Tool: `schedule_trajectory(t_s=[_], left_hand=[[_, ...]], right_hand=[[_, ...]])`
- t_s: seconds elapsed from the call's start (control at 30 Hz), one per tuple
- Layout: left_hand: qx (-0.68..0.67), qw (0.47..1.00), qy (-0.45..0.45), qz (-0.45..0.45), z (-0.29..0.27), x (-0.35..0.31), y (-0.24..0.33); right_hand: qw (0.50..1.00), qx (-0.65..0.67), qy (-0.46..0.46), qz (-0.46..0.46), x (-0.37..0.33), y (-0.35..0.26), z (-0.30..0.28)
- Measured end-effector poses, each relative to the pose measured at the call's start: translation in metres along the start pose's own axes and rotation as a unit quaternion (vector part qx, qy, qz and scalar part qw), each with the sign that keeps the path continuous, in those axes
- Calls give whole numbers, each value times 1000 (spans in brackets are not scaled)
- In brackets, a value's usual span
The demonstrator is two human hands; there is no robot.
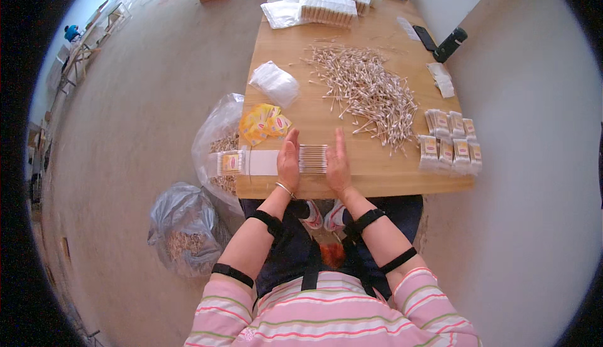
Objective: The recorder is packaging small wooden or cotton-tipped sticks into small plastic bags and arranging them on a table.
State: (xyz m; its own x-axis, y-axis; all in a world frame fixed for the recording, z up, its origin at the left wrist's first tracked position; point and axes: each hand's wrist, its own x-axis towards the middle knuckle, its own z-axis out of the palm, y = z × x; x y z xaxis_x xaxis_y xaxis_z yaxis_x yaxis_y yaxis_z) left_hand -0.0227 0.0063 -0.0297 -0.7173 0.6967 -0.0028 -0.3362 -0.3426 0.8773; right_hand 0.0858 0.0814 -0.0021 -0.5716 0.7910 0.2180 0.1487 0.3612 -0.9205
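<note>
Both hands are flat and upright on edge, and between them we are squaring up a small row of cotton swabs [312, 158] at the near edge of the tabletop [377, 180]. Starting at the left, two clear plastic bags [182, 227] of loose sticks sit on the floor beside the tabletop, and just above them a filled packet with a yellow label [230, 162] lies on a white sheet [264, 162]. Next comes our left hand [289, 157], fingers straight and together, palm pressed against the left ends of the row, not clenched around anything. The row itself lies side by side, sticks running left to right, touching both palms. On its other side our right hand [338, 160] mirrors the left, open and flat against the right ends. We judge these sticks very light, thin and stiff along their length but easy to snap or scatter, with soft tips, so squeezing gently from the two ends, or pinching the whole bundle across its middle, looks the safest hold. Farther right, a big loose heap of swabs [367, 92] spreads over the wood, and at the far right edge finished packets [449, 140] stand in neat rows.
</note>
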Motion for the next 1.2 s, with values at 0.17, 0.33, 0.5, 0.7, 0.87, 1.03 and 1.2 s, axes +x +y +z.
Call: schedule_trajectory(t_s=[0.17, 0.33, 0.5, 0.7, 0.87, 1.03, 1.2], left_hand=[[12, 1000, -4, 1, 1, 2, 0], [24, 999, -20, 11, 0, 0, 1], [23, 1000, -18, -4, 8, 1, 4], [62, 998, -34, -1, -5, 5, -2], [54, 998, -40, -10, 4, 3, 1], [136, 990, 10, 23, -15, -7, 5], [496, 849, -127, 127, -18, -44, 45]], right_hand=[[998, 62, -10, 10, 5, 11, 15], [995, 74, -71, 13, 7, -1, 6], [958, -251, -104, -95, -1, 21, -17], [860, -440, -223, -127, -16, -14, -12], [855, -453, -227, -113, -16, -17, -13], [852, -448, -246, -112, -20, -21, -9], [864, -440, -209, -129, -17, -8, -13]])
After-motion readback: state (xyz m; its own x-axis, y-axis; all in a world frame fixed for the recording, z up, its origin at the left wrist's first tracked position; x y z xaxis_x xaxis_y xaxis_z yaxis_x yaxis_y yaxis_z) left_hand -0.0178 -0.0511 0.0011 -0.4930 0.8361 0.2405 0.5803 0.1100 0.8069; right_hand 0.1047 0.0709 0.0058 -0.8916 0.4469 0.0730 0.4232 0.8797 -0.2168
